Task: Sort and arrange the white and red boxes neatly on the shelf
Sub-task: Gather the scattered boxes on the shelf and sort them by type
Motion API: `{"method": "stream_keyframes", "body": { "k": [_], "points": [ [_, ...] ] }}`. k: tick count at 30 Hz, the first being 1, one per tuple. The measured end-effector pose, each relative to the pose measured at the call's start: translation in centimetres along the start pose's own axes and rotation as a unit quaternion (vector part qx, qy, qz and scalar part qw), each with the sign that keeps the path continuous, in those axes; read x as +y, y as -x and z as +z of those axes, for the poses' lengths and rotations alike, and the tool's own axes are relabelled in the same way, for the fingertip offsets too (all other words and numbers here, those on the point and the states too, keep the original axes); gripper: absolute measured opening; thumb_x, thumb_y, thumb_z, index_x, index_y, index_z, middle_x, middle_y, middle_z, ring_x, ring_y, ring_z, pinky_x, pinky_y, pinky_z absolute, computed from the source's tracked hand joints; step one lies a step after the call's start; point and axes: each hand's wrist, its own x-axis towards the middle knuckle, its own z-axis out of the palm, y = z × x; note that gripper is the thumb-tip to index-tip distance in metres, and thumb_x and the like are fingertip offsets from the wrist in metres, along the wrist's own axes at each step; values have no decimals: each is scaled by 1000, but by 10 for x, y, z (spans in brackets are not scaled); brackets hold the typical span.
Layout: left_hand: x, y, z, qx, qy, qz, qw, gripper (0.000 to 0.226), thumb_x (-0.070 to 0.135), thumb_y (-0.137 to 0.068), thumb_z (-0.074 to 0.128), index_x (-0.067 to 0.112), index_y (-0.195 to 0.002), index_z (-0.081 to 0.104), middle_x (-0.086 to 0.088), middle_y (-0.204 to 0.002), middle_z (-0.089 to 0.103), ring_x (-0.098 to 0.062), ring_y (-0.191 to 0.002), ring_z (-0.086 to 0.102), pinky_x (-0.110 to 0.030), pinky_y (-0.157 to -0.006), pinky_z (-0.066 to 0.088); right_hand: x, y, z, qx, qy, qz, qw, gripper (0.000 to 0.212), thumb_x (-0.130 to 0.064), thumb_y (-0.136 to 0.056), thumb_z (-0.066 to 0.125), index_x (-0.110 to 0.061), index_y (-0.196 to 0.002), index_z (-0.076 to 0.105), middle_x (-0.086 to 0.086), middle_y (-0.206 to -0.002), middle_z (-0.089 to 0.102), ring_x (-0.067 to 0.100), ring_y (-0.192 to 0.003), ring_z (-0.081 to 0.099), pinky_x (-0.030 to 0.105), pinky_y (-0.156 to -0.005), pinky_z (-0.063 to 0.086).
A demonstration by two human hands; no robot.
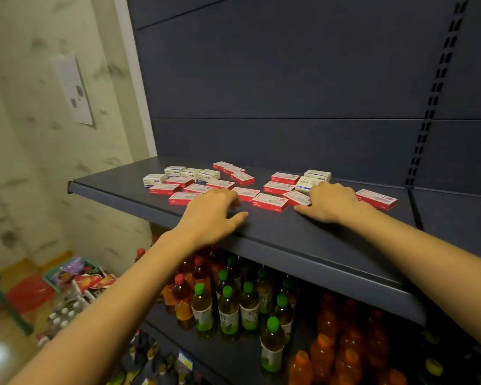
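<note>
Several small red boxes point(270, 202) and white boxes point(190, 173) lie scattered flat on the dark shelf point(289, 232). A white group sits at the back left, and more white boxes point(317, 175) lie at the back right. My left hand point(210, 215) rests palm down near the shelf's front edge, with its fingertips on or over red boxes point(182, 198). My right hand point(332, 202) lies palm down to the right, fingers touching a red box point(296, 197) and a white box point(304, 186). Neither hand visibly grips a box. One red box point(375, 198) lies apart at the far right.
Below the shelf stand rows of drink bottles with green caps point(228, 307) and orange bottles point(347, 354). A slotted upright point(433, 107) runs up the back panel at right. At left are a wall and floor clutter with baskets point(75, 273).
</note>
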Motion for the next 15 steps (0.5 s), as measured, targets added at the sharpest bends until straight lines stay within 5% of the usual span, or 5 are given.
{"method": "stream_keyframes", "body": {
  "k": [4, 9, 15],
  "points": [
    [-17, -29, 11, -6, 27, 46, 999, 31, 42, -88, 52, 18, -107, 58, 0, -113, 62, -19, -106, 53, -36, -86, 46, 2, -8, -2, -30, -6, 28, 999, 55, -60, -87, 42, -10, -106, 58, 12, -120, 59, 30, -105, 57, 34, -74, 40],
    [-28, -64, 23, -36, 83, 113, 989, 30, 39, -87, 55, 18, -109, 57, -1, -119, 58, -18, -111, 51, -33, -91, 42, 6, 5, -15, -4, -22, 88, 996, 60, -59, -87, 42, -13, -125, 48, 8, -131, 51, 31, -115, 53, 38, -82, 42],
    [-32, -104, 39, -160, 44, 218, 962, 50, 38, -87, 56, 13, -129, 47, -7, -134, 50, -23, -121, 43, -37, -102, 37, 9, 42, -26, 46, -58, 167, 983, 54, -61, -86, 41, -20, -119, 49, 1, -124, 51, 25, -105, 56, 33, -71, 39]
  ]
}}
